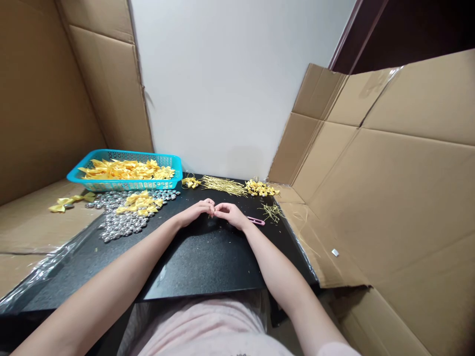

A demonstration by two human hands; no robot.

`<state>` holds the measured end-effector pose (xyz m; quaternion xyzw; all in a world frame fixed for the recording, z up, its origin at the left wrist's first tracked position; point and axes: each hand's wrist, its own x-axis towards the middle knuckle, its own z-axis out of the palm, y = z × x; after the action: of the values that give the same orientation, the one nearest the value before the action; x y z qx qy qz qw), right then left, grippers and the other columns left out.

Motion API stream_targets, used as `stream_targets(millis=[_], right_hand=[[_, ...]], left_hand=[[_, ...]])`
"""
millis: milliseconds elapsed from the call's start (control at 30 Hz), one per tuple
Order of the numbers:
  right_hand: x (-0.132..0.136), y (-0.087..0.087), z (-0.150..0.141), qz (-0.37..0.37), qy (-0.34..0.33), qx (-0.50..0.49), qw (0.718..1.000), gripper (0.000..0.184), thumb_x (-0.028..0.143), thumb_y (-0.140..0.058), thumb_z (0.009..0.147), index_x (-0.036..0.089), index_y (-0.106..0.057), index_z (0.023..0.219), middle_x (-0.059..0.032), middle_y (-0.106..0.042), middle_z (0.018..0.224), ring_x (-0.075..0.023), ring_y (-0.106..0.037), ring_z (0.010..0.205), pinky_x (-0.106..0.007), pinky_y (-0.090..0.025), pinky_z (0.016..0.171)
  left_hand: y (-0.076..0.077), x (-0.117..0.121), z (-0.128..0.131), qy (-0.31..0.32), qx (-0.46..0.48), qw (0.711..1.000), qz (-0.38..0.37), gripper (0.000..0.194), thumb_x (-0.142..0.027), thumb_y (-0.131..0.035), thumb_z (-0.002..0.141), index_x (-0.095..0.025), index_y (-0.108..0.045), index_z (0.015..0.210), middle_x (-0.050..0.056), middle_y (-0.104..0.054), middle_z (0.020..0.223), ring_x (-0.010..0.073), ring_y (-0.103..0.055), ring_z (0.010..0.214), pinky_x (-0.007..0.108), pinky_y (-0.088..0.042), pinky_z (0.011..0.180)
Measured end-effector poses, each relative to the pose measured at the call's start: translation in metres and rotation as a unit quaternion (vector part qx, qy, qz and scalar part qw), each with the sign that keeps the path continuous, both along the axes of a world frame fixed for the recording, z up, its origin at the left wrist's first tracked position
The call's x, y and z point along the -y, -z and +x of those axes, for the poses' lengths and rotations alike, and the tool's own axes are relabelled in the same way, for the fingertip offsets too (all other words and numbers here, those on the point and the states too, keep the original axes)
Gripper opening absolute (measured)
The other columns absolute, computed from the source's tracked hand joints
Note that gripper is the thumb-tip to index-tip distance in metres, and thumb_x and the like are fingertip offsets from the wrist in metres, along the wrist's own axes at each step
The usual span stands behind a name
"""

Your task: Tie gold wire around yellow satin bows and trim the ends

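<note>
Over the middle of the black table, my left hand (198, 211) and my right hand (229, 213) meet at the fingertips. Both are closed in a pinch; whatever sits between the fingers is too small or hidden to make out. Just right of my right hand lies a pink utility knife (257, 221). Beyond my hands is a bundle of thin gold ties (224, 185). To its left rests a small cluster of yellow bows (191, 183), and to its right a larger heap of yellow bows (260, 188).
A blue plastic basket (124, 187) filled with yellow ribbon bows (126, 169) stands at back left. Many silver bells or beads (124, 225) spread before it, with yellow bows (141, 202) on top. Loose gold tie scraps (273, 212) lie right. Cardboard walls (389, 188) flank the table (208, 267).
</note>
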<state>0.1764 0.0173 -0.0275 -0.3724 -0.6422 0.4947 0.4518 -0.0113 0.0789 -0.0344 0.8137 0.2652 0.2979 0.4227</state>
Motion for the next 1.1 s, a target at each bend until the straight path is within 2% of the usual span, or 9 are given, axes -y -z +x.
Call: stream_targets(millis=[300, 533, 867, 1100], right_hand=[[-0.0066, 0.0056, 0.0045, -0.023, -0.011, -0.009, 1.0, 0.035, 0.045, -0.081, 0.063, 0.017, -0.068, 0.079, 0.0, -0.069, 0.079, -0.0153, -0.061, 0.08, -0.03, -0.044, 0.086], [-0.0033, 0.0038, 0.003, -0.03, -0.014, -0.024, 0.999, 0.034, 0.04, -0.083, 0.06, 0.018, -0.067, 0.08, 0.0002, -0.071, 0.082, -0.0163, -0.065, 0.082, -0.032, -0.048, 0.087], [-0.0025, 0.0041, 0.0004, -0.008, 0.029, -0.05, 0.998, 0.028, 0.036, -0.082, 0.059, 0.018, -0.07, 0.077, 0.0006, -0.072, 0.078, -0.0162, -0.066, 0.079, -0.034, -0.049, 0.088], [-0.0013, 0.0026, -0.0026, 0.012, 0.05, -0.054, 0.997, 0.028, 0.035, -0.082, 0.058, 0.02, -0.074, 0.08, 0.0002, -0.072, 0.08, -0.0168, -0.065, 0.079, -0.034, -0.049, 0.086]], left_hand=[[0.0003, -0.0004, -0.0008, 0.002, 0.016, 1.0, -0.012, 0.029, -0.038, -0.061, 0.091, -0.014, -0.062, 0.074, 0.005, -0.065, 0.097, 0.0209, -0.06, 0.097, 0.042, -0.047, 0.091], [-0.0012, 0.0024, 0.0001, -0.001, 0.024, 1.0, -0.019, 0.03, -0.039, -0.06, 0.09, -0.015, -0.061, 0.072, 0.004, -0.064, 0.094, 0.0208, -0.059, 0.094, 0.041, -0.046, 0.09], [-0.0014, 0.0026, 0.0013, -0.007, 0.03, 0.999, -0.028, 0.031, -0.041, -0.059, 0.091, -0.015, -0.061, 0.076, 0.004, -0.065, 0.094, 0.0202, -0.06, 0.093, 0.041, -0.047, 0.088], [-0.0059, 0.0067, 0.0037, -0.023, 0.028, 0.999, -0.028, 0.035, -0.042, -0.059, 0.091, -0.015, -0.059, 0.069, 0.003, -0.064, 0.088, 0.0193, -0.06, 0.087, 0.039, -0.047, 0.086]])
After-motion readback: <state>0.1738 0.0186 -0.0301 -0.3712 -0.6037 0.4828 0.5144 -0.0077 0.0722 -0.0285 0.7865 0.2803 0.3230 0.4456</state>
